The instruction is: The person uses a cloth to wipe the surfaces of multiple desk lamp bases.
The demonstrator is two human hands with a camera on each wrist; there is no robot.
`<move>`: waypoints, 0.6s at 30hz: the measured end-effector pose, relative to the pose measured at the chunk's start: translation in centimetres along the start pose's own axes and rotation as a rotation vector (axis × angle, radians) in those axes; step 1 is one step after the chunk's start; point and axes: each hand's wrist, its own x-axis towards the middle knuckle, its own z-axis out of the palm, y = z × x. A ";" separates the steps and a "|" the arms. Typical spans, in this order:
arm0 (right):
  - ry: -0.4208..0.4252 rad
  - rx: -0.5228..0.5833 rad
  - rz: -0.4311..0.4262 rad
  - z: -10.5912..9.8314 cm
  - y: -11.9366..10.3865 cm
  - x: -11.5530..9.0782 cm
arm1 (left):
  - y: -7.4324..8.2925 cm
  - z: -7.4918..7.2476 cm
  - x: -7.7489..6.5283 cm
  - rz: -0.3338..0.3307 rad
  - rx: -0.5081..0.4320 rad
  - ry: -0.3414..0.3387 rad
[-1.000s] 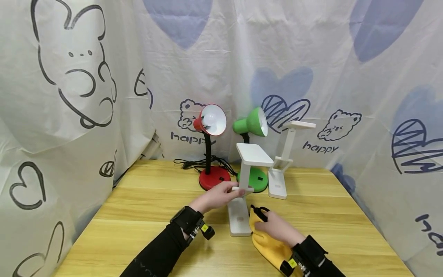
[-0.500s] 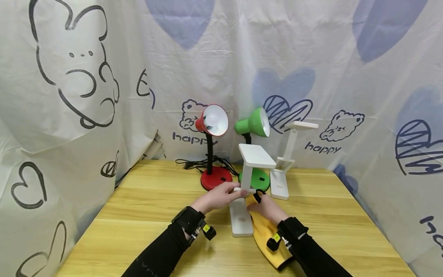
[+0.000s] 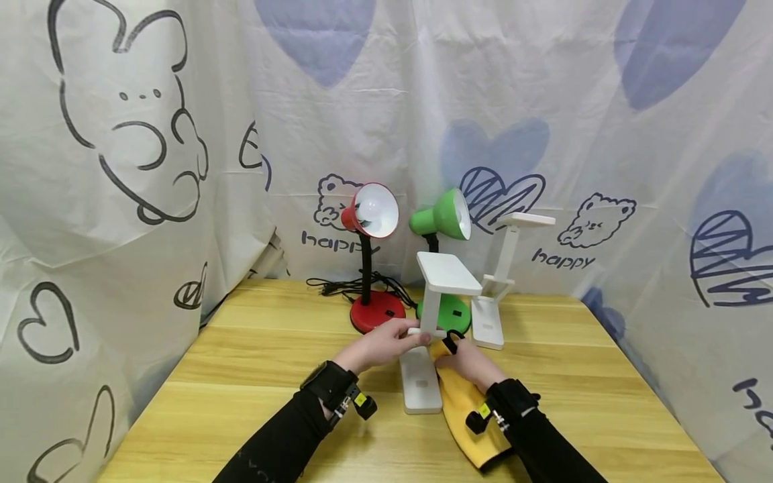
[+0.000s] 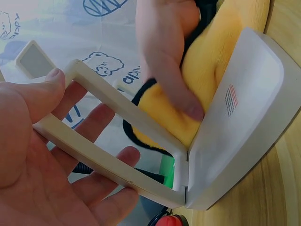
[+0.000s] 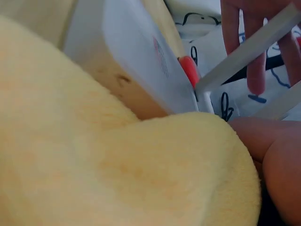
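Observation:
A white folding desk lamp [image 3: 422, 386] stands upright at mid-table. My left hand [image 3: 376, 347] grips its supporting frame, with the thumb on the near side and the fingers passing behind the frame [image 4: 127, 110] in the left wrist view. To the right, my right hand [image 3: 473, 364] pinches a yellow cloth [image 3: 474, 416] with black edging. Its thumb presses the cloth down against the side of the lamp's base [image 4: 240, 117], near the hinge. In the right wrist view the cloth [image 5: 127, 165] fills the foreground and hides most of that hand.
Behind stand a red lamp [image 3: 376, 308], a green lamp [image 3: 443, 218] and a second white lamp [image 3: 486, 322]. Black cords [image 3: 332, 286] lie behind the red lamp. A printed curtain [image 3: 290, 134] rises at the wooden table's [image 3: 241, 376] back and sides.
My right hand has slid forward along the lamp's base toward the hinge, drawing the cloth with it. Over the last half second it barely moves. My left hand keeps its grip.

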 end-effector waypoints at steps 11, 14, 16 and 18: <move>-0.124 -0.188 -0.012 0.0 -0.6 -6.3 | -0.2 0.1 0.0 0.014 0.003 0.018; -0.181 -0.171 -0.006 -0.1 -0.8 -7.9 | -0.2 0.1 -0.1 0.020 0.009 0.022; -0.210 -0.169 0.015 -0.2 -0.9 -8.8 | -0.1 0.0 -0.1 0.024 0.008 0.020; -0.218 -0.189 0.027 -0.2 -1.0 -9.4 | -0.1 0.0 -0.1 0.025 0.004 0.016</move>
